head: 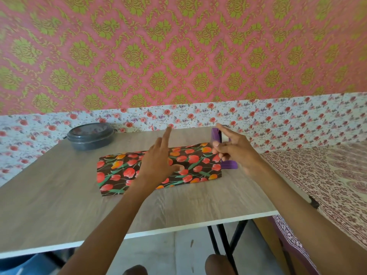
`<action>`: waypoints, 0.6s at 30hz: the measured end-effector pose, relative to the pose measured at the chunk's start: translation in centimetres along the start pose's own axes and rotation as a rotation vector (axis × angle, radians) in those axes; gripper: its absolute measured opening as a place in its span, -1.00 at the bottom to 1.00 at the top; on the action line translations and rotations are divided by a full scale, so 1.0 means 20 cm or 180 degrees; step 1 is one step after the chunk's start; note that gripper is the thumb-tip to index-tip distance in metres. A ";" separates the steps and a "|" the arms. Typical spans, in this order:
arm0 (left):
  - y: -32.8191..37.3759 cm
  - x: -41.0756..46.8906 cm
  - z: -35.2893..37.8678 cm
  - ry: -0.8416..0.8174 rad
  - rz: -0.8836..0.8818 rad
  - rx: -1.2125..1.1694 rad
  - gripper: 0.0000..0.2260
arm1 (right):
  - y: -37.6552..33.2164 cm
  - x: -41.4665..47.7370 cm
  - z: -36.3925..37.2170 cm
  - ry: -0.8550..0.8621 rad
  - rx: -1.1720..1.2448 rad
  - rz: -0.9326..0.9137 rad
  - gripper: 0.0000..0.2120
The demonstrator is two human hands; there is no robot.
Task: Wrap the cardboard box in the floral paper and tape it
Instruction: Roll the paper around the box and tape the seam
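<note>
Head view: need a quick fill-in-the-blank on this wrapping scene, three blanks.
1. The tape dispenser beside the wrapped box is ____ in colour.
2. The round lidded container stands near the table's far ____ corner.
3. Of the left hand and the right hand, the one at the dispenser is the ____.

Missing words: purple; left; right.

A home room: ornate pink-and-green wallpaper [178, 46], a folding wood-grain table [59, 195], and a printed bedspread [327, 175] beside it.
</note>
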State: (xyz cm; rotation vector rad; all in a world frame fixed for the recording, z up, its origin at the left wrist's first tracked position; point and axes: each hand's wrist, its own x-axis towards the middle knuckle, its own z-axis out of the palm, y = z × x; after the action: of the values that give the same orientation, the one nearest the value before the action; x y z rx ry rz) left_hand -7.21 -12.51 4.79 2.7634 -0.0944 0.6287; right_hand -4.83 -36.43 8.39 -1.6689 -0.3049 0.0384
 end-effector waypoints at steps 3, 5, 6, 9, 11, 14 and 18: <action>0.00 -0.01 -0.02 0.0262 -0.0142 -0.0242 0.20 | -0.05 0.04 0.16 0.0088 0.0145 0.0142 -0.26; -0.01 -0.02 -0.02 0.0396 -0.0150 -0.0286 0.22 | -0.07 0.07 0.29 0.0281 0.0382 0.0292 -0.31; -0.01 -0.02 -0.01 0.0447 -0.0133 -0.0292 0.22 | -0.07 0.09 0.35 0.0356 0.0509 0.0388 -0.33; -0.02 -0.03 0.01 0.0581 -0.0031 -0.0314 0.25 | -0.07 0.16 0.50 0.0555 0.0603 0.0662 -0.37; -0.03 -0.03 0.01 0.0647 0.0004 -0.0372 0.26 | -0.08 0.20 0.57 0.0570 0.0428 0.0781 -0.54; -0.05 -0.03 0.01 0.0734 0.0064 -0.0492 0.26 | -0.09 0.23 0.65 0.0585 -0.0027 0.0971 -0.87; -0.05 -0.03 0.02 0.0806 0.0074 -0.0536 0.26 | -0.12 0.27 0.70 0.0544 -0.0557 0.1140 -0.85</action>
State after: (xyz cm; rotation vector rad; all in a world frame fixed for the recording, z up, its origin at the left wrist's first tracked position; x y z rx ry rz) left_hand -7.50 -11.57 3.95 2.5029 -0.1177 0.9260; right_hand -2.99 -21.39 9.83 -1.8700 0.1258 0.1389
